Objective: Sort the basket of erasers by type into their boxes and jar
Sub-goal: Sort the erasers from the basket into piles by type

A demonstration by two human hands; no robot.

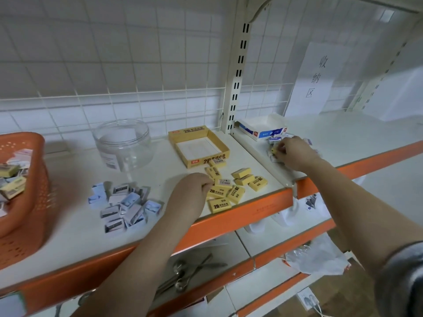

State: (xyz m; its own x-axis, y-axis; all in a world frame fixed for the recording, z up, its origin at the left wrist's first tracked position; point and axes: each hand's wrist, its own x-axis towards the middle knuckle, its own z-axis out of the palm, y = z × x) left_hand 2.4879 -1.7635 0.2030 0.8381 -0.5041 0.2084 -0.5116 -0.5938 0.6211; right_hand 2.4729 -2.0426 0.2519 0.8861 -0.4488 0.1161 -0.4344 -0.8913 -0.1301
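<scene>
On shelf centre, left hand (pixel 192 191) curls onto the yellow erasers (pixel 231 186) below the yellow box (pixel 198 146). At 2 o'clock, right hand (pixel 295 153) pinches a small eraser (pixel 273 151) — fingertips hidden, print unreadable. Basket (pixel 20 186) at 9 o'clock is cut off; jar (pixel 124 145) stands behind the blurred grey erasers (pixel 124 204).

We see the basket (pixel 27 179) cut off at the left edge; the right hand (pixel 295 154) hides the erasers beneath it, their print unreadable.
</scene>
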